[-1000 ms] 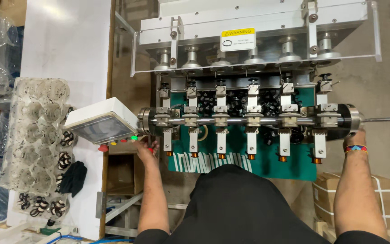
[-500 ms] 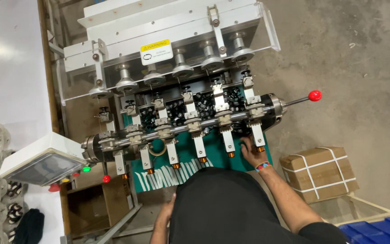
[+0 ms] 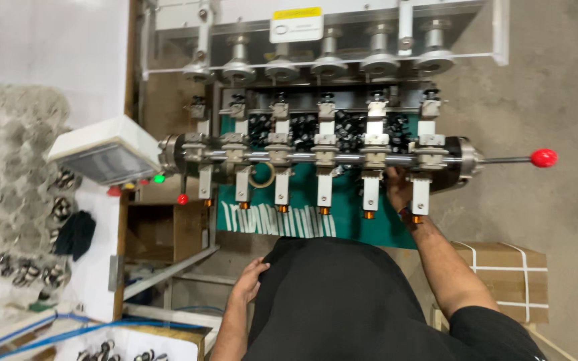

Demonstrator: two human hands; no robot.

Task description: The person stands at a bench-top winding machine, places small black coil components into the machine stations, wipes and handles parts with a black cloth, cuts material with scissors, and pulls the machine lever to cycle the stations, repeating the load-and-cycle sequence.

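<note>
While our right hand [image 3: 396, 189] works under the winding shaft [image 3: 322, 158], our left hand [image 3: 249, 281] rests at our side.
We judge the work partway through: one tan ring [image 3: 261, 175] hangs on the shaft at a left-of-centre station, the other white station arms carry nothing we can see, and a heap of black parts [image 3: 316, 127] lies just beyond the shaft. Our right hand reaches up between the two rightmost arms, its fingers hidden behind them, so we cannot tell whether they grip anything. Our left hand lies flat against our dark shirt, fingers together, holding nothing. Compared with a second ago, our left hand has come away from the shaft's left end near the control box [image 3: 105, 150] and dropped near, while our right hand has moved in from the right end toward the red-knobbed lever [image 3: 543, 158] side stations.
</note>
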